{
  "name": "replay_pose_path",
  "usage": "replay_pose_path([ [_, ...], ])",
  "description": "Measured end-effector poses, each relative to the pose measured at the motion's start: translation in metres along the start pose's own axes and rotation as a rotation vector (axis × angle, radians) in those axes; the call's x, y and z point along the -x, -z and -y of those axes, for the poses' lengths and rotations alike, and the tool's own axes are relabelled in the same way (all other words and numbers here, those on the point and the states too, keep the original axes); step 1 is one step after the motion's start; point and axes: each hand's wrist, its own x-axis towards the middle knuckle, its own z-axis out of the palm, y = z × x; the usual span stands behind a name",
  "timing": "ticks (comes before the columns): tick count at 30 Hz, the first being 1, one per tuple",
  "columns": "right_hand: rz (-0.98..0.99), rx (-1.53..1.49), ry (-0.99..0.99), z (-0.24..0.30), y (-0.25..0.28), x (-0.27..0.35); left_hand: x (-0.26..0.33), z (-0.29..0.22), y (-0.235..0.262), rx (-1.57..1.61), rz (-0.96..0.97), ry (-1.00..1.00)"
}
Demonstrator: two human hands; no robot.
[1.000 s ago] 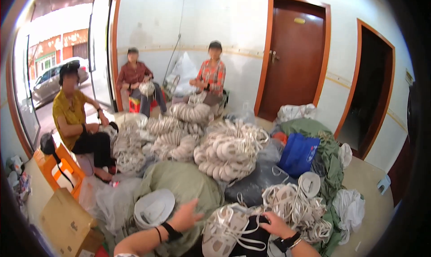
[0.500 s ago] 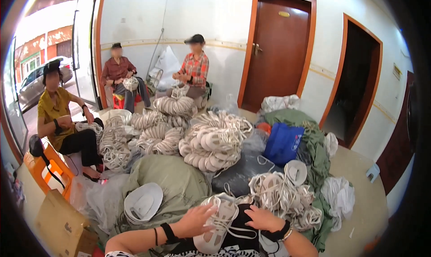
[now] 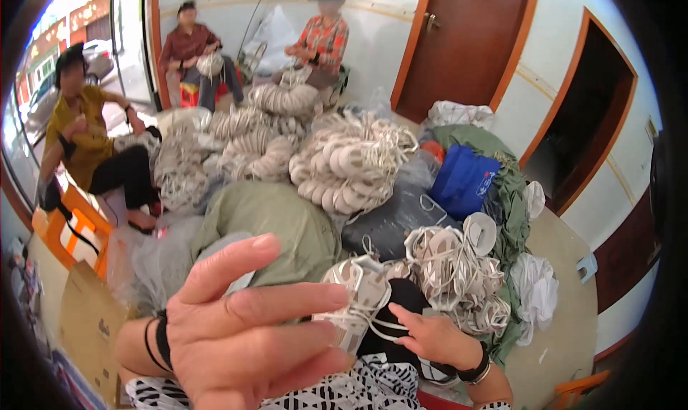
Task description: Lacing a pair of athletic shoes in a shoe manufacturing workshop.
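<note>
My left hand (image 3: pixel 251 324) is raised close up in front, fingers spread with nothing held, hiding part of my lap. A beige-and-white shoe upper (image 3: pixel 367 284) with white laces rests on my lap just beyond its fingertips. My right hand (image 3: pixel 437 337) is to the right of this upper, over black cloth (image 3: pixel 405 302). Its index finger is stretched out and the fingers look apart. A loop of white lace (image 3: pixel 387 331) runs from the upper to beside those fingers; I see no firm grip on it.
Bundled shoe uppers (image 3: pixel 351 163) are heaped ahead, and more (image 3: pixel 451 274) lie at my right. A green sack (image 3: pixel 276 227), a blue bag (image 3: pixel 464 180) and an orange chair (image 3: pixel 54 227) stand around. Three co-workers sit at the far left and back, handling pieces.
My left hand has left the shoe upper and come up close in front of me. My right hand has shifted slightly right, staying near the laces. The view has tilted downward.
</note>
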Motion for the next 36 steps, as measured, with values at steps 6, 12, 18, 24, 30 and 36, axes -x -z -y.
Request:
replay_pose_path([
  [6,0.145,-0.154,-0.09,0.002,-0.006,0.006,0.003,0.017,-0.023,0.041,-0.071,-0.224],
  [12,0.251,-0.143,-0.134,0.004,-0.004,-0.01,0.028,0.034,-0.039,0.067,-0.002,0.076],
  [18,0.297,-0.195,-0.191,0.007,0.007,-0.001,0.039,0.018,-0.029,0.018,-0.044,0.126],
  [24,0.3,-0.115,-0.073,-0.014,-0.01,-0.023,0.079,0.053,-0.015,0.18,-0.215,0.549],
  [30,0.156,-0.172,-0.155,-0.016,-0.002,-0.014,0.023,0.043,0.036,-0.385,-0.778,0.609],
  [36,0.25,-0.032,-0.13,-0.019,-0.006,-0.019,0.126,0.055,-0.027,-0.197,0.445,0.441],
])
